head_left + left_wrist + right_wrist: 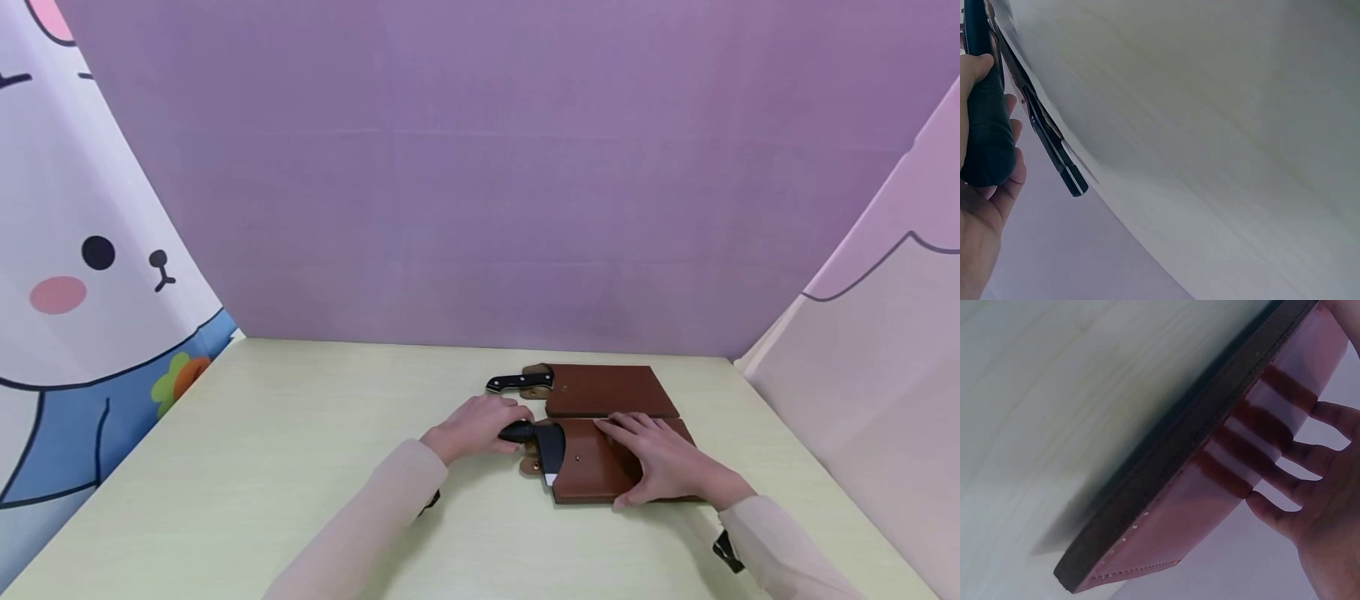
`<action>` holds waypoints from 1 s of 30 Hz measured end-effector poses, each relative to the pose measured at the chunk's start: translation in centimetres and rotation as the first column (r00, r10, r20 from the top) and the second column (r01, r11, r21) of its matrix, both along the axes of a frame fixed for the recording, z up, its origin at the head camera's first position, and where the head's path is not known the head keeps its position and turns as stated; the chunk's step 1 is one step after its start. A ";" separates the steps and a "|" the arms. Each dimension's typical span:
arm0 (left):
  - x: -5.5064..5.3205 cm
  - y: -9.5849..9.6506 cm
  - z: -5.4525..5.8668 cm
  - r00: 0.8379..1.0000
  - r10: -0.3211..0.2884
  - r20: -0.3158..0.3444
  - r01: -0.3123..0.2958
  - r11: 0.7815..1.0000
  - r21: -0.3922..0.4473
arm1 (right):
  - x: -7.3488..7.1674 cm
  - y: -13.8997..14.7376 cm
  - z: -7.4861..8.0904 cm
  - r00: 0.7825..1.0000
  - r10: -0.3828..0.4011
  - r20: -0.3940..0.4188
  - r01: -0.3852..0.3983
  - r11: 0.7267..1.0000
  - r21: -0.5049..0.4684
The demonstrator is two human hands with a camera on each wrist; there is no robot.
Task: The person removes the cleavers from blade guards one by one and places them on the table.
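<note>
My left hand (483, 423) grips the black handle of a cleaver (551, 450), its fingers and thumb round it in the left wrist view. Most of the blade is inside a brown leather sheath (592, 471) lying on the table; a sliver of bright metal shows at the sheath's mouth. Across the sheath's top rests my right hand (663, 458), fingers spread toward the far edge and thumb by the near edge. In the right wrist view those fingertips touch the glossy leather face.
Just behind lies a second brown sheath (611, 390) with a black riveted knife handle (517, 382) sticking out to the left. A pale wood-grain table (315, 433) carries both. A purple cloth wall (480, 183) stands at the back, with patterned cloth at either side.
</note>
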State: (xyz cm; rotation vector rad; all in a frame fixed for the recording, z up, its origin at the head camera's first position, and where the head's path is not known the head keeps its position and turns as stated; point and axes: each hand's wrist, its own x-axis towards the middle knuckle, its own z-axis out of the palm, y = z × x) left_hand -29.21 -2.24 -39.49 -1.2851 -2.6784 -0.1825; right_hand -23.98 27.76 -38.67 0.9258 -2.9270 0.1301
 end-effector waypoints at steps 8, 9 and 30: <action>-0.1 -0.3 -0.2 1.000 -0.007 -0.011 0.007 1.000 0.005 | 0.0 -0.1 0.0 1.000 0.009 0.002 -0.009 1.000 -0.008; 0.0 -0.3 -0.2 1.000 -0.009 -0.011 0.009 1.000 0.006 | 0.0 -0.2 0.0 1.000 0.010 0.001 -0.010 1.000 -0.008; 0.0 -1.2 -0.4 1.000 -0.017 -0.006 0.017 0.999 0.035 | 0.1 0.0 -0.1 1.000 0.018 -0.024 -0.018 1.000 -0.017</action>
